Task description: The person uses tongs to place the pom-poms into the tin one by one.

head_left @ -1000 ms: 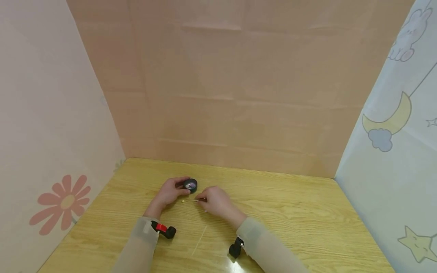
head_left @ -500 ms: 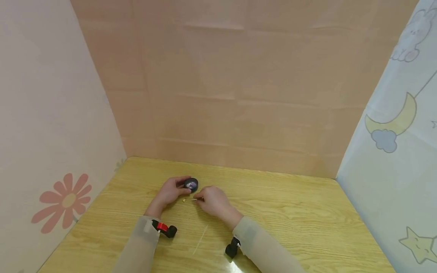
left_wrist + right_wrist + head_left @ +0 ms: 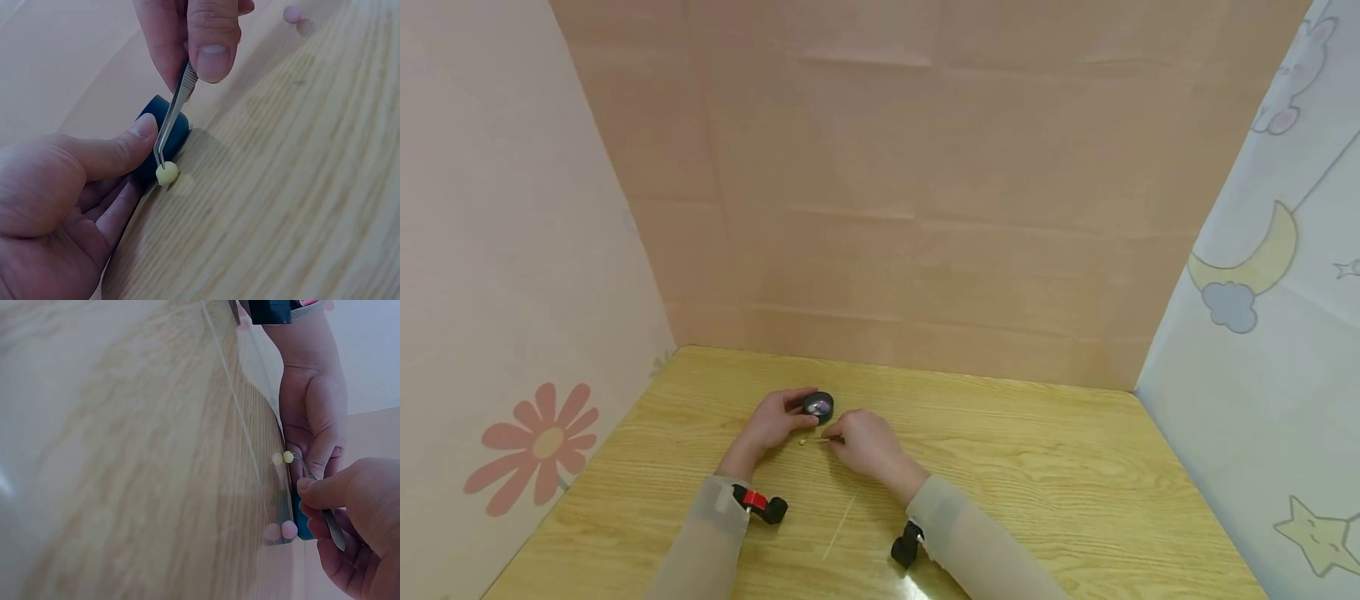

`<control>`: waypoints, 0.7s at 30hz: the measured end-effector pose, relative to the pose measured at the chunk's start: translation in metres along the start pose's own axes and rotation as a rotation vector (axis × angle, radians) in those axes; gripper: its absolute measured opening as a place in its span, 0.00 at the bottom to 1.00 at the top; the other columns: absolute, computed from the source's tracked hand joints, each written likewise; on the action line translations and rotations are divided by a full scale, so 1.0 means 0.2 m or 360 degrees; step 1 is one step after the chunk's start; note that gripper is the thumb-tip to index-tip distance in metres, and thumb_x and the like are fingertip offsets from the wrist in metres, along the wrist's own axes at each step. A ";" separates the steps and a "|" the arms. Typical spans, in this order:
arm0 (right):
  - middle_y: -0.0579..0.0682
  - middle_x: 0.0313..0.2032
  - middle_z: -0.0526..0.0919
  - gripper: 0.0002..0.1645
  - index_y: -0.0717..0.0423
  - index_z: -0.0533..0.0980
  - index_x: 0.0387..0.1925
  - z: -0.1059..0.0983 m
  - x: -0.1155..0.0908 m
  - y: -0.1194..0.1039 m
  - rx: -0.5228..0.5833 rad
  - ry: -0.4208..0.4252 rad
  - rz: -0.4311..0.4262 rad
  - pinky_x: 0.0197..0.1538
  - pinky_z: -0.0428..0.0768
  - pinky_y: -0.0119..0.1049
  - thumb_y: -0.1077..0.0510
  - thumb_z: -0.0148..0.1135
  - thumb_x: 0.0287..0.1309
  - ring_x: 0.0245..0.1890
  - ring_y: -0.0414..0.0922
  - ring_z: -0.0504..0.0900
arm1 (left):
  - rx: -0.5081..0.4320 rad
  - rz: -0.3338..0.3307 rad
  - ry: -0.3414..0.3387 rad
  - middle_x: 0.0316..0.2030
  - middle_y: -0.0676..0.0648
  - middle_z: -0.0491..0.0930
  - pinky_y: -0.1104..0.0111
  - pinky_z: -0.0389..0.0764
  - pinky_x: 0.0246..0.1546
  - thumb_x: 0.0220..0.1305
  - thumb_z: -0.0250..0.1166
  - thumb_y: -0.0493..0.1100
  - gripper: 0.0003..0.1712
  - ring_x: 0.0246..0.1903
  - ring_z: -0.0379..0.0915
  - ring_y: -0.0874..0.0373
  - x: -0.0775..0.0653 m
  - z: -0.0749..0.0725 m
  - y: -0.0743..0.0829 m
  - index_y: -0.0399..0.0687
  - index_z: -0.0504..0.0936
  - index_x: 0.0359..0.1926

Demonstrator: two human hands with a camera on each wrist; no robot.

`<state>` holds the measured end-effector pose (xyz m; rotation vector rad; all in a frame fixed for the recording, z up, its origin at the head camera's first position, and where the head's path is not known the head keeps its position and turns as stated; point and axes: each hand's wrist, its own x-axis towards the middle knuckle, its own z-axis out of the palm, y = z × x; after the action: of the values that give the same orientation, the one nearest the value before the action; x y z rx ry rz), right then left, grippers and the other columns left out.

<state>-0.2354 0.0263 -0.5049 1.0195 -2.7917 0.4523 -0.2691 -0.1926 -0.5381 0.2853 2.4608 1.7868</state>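
My left hand (image 3: pixel 771 421) holds a small round dark container (image 3: pixel 818 407) on the table, thumb on its near side and fingers around the back. It looks teal (image 3: pixel 178 130) in the left wrist view, and something purplish shows inside it from above. My right hand (image 3: pixel 867 440) pinches metal tweezers (image 3: pixel 174 112) with bent tips. Those tips touch the top of a small pale yellow bead (image 3: pixel 166 175), just beside the container; whether they squeeze it I cannot tell. A pink bead (image 3: pixel 289 529) lies on the table a little way off.
The wood-grain table (image 3: pixel 1037 475) has a glossy surface that reflects the beads. Printed sheets stand at the left (image 3: pixel 512 250) and right, and a plain tan sheet (image 3: pixel 880 183) rises behind the table. Both wrists carry small black cameras (image 3: pixel 906 546).
My right hand has shifted slightly left, bringing the tweezers along by the yellow bead. The left hand and the container stay in place.
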 end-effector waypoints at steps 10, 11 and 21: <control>0.39 0.38 0.91 0.06 0.42 0.94 0.43 0.00 0.00 -0.01 -0.0028 0.0016 -0.0021 0.41 0.86 0.32 0.53 0.75 0.68 0.38 0.36 0.87 | -0.0001 -0.0007 0.0010 0.70 0.32 0.75 0.51 0.78 0.67 0.68 0.75 0.33 0.32 0.70 0.73 0.38 0.00 0.00 0.00 0.37 0.79 0.72; 0.39 0.38 0.91 0.06 0.42 0.94 0.44 0.00 0.00 -0.01 -0.0033 0.0015 -0.0022 0.42 0.86 0.32 0.53 0.75 0.68 0.38 0.36 0.87 | 0.0001 -0.0008 0.0009 0.70 0.32 0.75 0.51 0.78 0.67 0.68 0.75 0.33 0.32 0.70 0.73 0.38 0.00 0.00 0.00 0.37 0.79 0.72; 0.39 0.38 0.91 0.07 0.43 0.94 0.44 -0.01 -0.02 0.00 0.0004 0.0042 -0.0005 0.41 0.86 0.34 0.54 0.75 0.68 0.39 0.37 0.88 | -0.0012 -0.0018 -0.0003 0.71 0.32 0.74 0.51 0.77 0.68 0.68 0.75 0.34 0.33 0.70 0.72 0.38 0.00 0.01 0.00 0.38 0.78 0.72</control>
<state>-0.2314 0.0292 -0.5042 1.0109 -2.7665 0.4654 -0.2694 -0.1915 -0.5395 0.2714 2.4490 1.7899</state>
